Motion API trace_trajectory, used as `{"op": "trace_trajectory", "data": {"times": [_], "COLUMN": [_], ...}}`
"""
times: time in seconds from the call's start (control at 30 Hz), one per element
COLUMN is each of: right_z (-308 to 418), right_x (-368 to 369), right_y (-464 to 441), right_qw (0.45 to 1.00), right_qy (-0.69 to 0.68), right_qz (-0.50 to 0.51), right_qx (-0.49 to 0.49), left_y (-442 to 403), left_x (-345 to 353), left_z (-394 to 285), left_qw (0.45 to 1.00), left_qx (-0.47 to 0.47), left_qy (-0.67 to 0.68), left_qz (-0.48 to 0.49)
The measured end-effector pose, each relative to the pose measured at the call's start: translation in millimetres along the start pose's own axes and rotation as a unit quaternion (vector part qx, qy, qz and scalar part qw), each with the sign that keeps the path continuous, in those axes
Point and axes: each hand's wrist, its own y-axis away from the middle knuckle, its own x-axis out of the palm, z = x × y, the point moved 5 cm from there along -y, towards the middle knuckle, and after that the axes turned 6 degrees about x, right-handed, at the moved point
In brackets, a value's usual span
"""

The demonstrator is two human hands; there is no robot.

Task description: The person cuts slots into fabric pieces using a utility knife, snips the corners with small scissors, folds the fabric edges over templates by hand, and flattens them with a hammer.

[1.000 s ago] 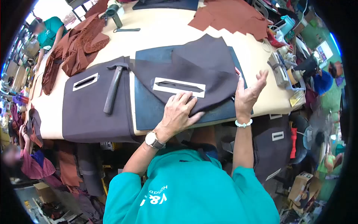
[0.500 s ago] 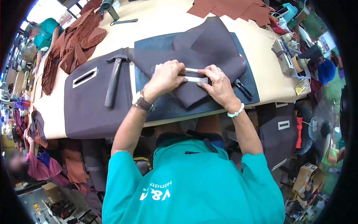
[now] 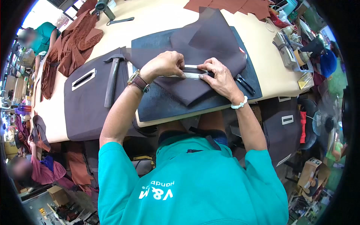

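Note:
My left hand [image 3: 167, 64] pinches the left part of a white-framed slot [image 3: 192, 75] in a dark brown piece [image 3: 210, 45]. At the slot's right end, my right hand [image 3: 220, 77] has its thumb and fingers closed on the frame. The brown piece lies partly folded on a dark board [image 3: 150, 107]. Beside the board on the left, a hammer [image 3: 112, 80] rests on another dark brown piece [image 3: 90, 108], which has its own framed slot [image 3: 84, 79].
Dark-handled tools [image 3: 245, 84] lie on the board's right side. Reddish-brown pieces [image 3: 77, 41] are heaped at the back left. A box of supplies [image 3: 290, 56] stands at the right. Two other people [image 3: 44, 37] are at the left.
My right hand has come from the right onto the slot's frame, and my left hand has moved up to its left part. The lower edge of the brown piece is now folded to a point.

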Motion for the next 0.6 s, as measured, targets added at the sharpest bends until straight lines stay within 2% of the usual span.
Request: {"op": "trace_trajectory", "data": {"times": [0.13, 0.23, 0.33, 0.47, 0.57, 0.6], "right_z": [2.0, 4.6, 3.4, -1.7, -6.0, -8.2], "right_x": [-1.3, -1.0, 0.3, -9.0, -15.0, -13.3], "right_y": [1.6, 2.2, 4.3, 4.2, -5.5, -7.5], "right_qw": [1.0, 0.999, 0.995, 0.992, 0.999, 0.995], "right_qy": [-0.002, 0.039, 0.052, -0.044, 0.007, 0.093], "right_qz": [0.009, -0.003, 0.014, 0.095, 0.033, -0.016], "right_qx": [0.005, -0.033, -0.078, -0.065, -0.032, -0.035], "left_y": [7.6, 19.1, 29.9, 34.1, 35.3, 35.5], "left_x": [-1.0, 9.2, 16.3, 21.3, 21.0, 21.0], "left_z": [2.2, 11.3, 14.2, 15.7, 13.1, 12.4], "left_qw": [0.997, 0.99, 0.981, 0.974, 0.973, 0.973], "left_qx": [0.027, 0.063, 0.099, 0.138, 0.148, 0.149], "left_qy": [0.077, 0.116, 0.11, 0.06, 0.035, 0.029], "left_qz": [0.002, -0.054, -0.121, -0.168, -0.175, -0.175]}}
